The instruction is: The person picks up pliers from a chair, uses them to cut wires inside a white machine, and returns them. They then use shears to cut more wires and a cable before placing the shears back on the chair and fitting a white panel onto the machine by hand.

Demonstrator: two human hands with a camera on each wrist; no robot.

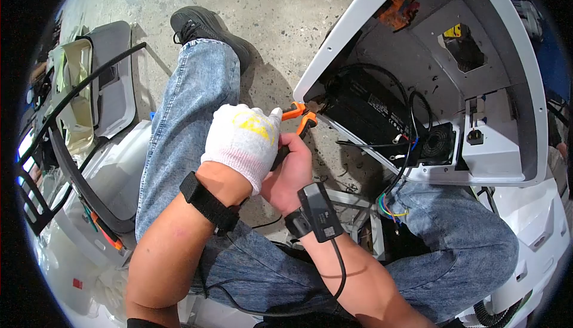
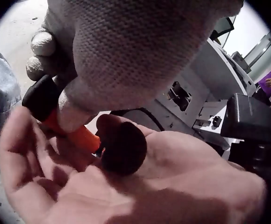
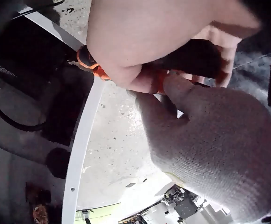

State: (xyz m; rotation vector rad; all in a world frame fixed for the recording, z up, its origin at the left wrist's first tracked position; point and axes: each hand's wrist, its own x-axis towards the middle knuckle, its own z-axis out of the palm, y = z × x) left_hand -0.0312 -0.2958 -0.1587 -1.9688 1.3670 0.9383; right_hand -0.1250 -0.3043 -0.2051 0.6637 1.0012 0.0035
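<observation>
At frame center, the gloved left hand (image 1: 242,140) and bare right hand (image 1: 290,170) are both gripping orange pliers (image 1: 300,116); the white housing (image 1: 352,36) and black cables (image 1: 410,143) are crowding the right.

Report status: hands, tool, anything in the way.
Left hand, gloved, and right hand both grip the pliers. Nose sits at the white housing edge, by the black box. Black cables hang nearby, not across the tool.

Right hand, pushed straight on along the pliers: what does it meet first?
Probably the rim of the white housing, where the pliers nose in; the black box sits just behind. Depth unclear.
</observation>
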